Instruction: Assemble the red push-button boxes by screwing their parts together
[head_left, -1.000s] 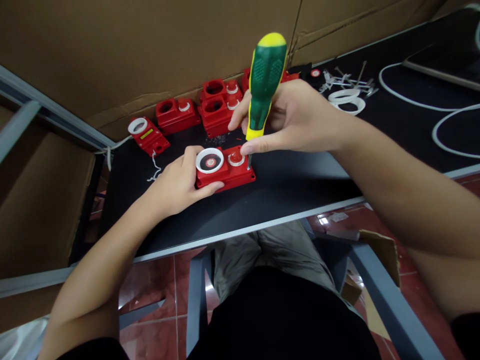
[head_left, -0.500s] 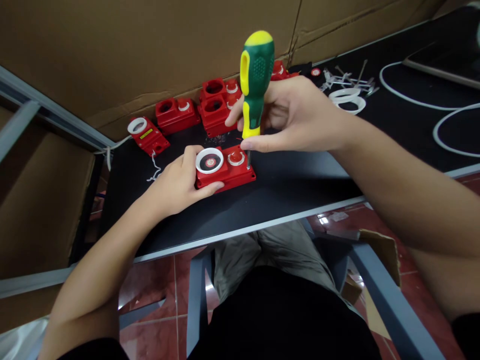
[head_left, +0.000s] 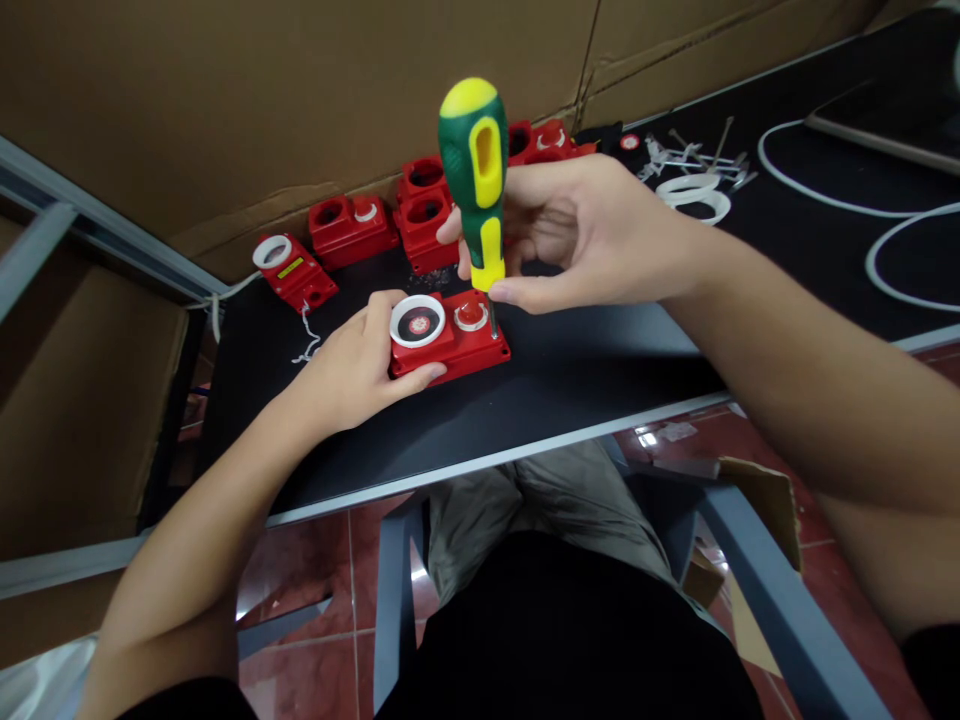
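Observation:
A red plastic box (head_left: 457, 350) with a white-ringed round dial and a red button on top lies on the black table (head_left: 585, 380). My left hand (head_left: 352, 365) grips its left end, thumb along the front edge. My right hand (head_left: 577, 235) pinches the lower part of a green and yellow screwdriver (head_left: 474, 170). The screwdriver stands nearly upright, leaning left, with its tip on the box's right side near the button.
Several more red boxes (head_left: 352, 228) sit along the cardboard wall (head_left: 300, 90) at the back. White rings (head_left: 694, 195), loose screws and white cables (head_left: 885, 240) lie at the right. The table's front edge runs just above my lap.
The screwdriver's handle has swung to the left and turned in my right hand's fingers, its tip staying on the box. My left hand and the box have kept still.

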